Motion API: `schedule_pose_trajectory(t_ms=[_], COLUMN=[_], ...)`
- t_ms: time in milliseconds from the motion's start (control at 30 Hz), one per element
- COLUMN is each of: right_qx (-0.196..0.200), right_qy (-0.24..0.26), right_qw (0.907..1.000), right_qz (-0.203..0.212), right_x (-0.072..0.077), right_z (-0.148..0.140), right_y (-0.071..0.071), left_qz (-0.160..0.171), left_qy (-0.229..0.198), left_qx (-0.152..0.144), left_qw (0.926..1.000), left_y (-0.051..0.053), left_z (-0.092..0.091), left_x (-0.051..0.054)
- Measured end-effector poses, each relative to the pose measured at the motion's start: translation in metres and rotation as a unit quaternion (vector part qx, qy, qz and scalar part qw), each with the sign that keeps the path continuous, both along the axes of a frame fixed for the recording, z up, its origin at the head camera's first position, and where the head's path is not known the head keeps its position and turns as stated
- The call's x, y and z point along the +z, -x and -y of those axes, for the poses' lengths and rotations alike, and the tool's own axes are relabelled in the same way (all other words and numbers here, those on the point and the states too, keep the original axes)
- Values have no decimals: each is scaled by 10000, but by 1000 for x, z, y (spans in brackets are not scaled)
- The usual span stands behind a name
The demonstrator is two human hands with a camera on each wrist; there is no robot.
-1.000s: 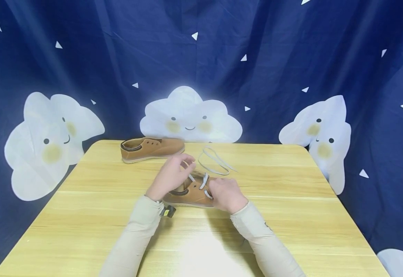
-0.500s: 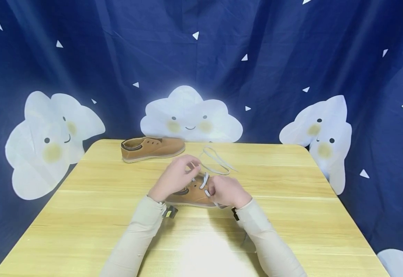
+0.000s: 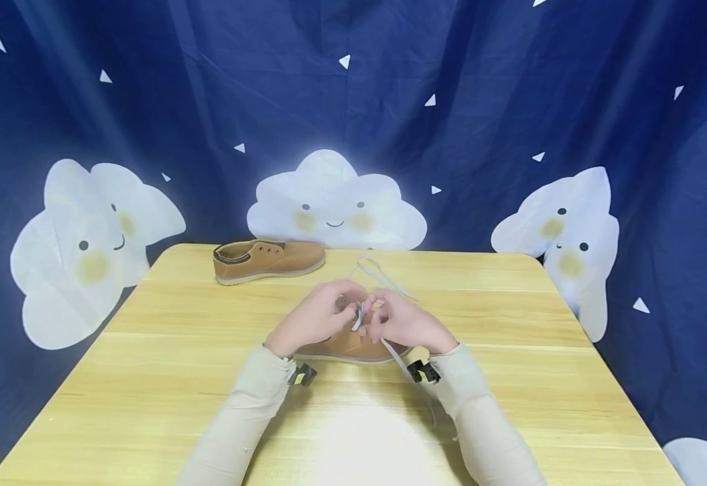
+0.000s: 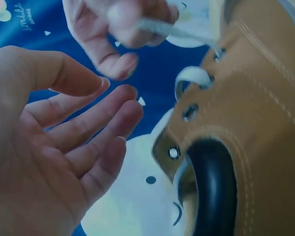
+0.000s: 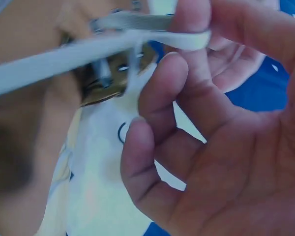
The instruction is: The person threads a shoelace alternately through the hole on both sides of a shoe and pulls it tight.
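Observation:
A tan lace-up shoe (image 3: 353, 348) sits on the table under both hands, partly covered by them. A pale grey shoelace (image 5: 64, 61) runs through some of its eyelets, and its long end trails toward the table's front. My right hand (image 3: 411, 322) pinches that lace between thumb and index finger, as the right wrist view shows; the other fingers are bent. My left hand (image 3: 317, 314) hovers beside the shoe's eyelets. In the left wrist view the left hand's fingers (image 4: 105, 120) are loosely extended with nothing visible between them. An eyelet (image 4: 190, 112) there has no lace in it.
Another tan shoe (image 3: 293, 260), with no lace in its visible eyelets, stands at the back left of the wooden table (image 3: 511, 378). A second pale lace (image 3: 380, 271) lies in a loop behind the hands. A blue curtain (image 3: 353, 101) with clouds hangs behind.
My right hand has moved left and up from the shoe's toe end to beside the left hand, drawing the lace end out. The left hand has shifted slightly right.

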State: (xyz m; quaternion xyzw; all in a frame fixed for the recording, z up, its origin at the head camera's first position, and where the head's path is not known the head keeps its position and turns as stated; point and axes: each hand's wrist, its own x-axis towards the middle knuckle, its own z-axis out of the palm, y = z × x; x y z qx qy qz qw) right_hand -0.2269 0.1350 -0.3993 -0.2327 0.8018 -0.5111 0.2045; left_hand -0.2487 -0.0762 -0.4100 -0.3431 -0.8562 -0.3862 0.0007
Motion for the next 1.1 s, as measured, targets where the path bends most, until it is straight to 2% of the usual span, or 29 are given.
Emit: schedule_pose_trajectory(t_ms=[100, 200, 367, 467, 533, 667, 833, 1033, 1100], right_qx=[-188, -400, -765, -935, -1048, -1095, -880, -690, -757], right_qy=[283, 596, 1195, 1463, 1670, 2226, 2952, 3655, 3736], right_qw=[9994, 9974, 9899, 9848, 9804, 9682, 9487, 9229, 9190], right_qz=[-121, -66, 15, -18, 32, 309, 711, 994, 1007], right_x=[3, 5, 8, 10, 10, 12, 14, 13, 10], right_z=[-4, -6, -10, -11, -12, -14, -17, -18, -18], right_y=[1, 2, 2, 3, 3, 5, 6, 9, 10], left_qz=[257, 611, 1153, 1324, 1432, 1452, 1402, 1706, 1825], left_qy=[-157, -343, -560, -658, -710, -693, -614, -784, -916], left_qx=[-161, -331, -784, -1079, -1141, -1081, -1053, -1062, -1095], left_qw=[9994, 9970, 9886, 9831, 9805, 9810, 9826, 9765, 9728], left_y=[-2, -4, -4, -3, -3, -2, -1, -3, -3], left_z=[-1, 0, 0, -1, -2, -5, -8, -8, -8], left_x=[2, 3, 3, 2, 1, -1, -2, 0, 1])
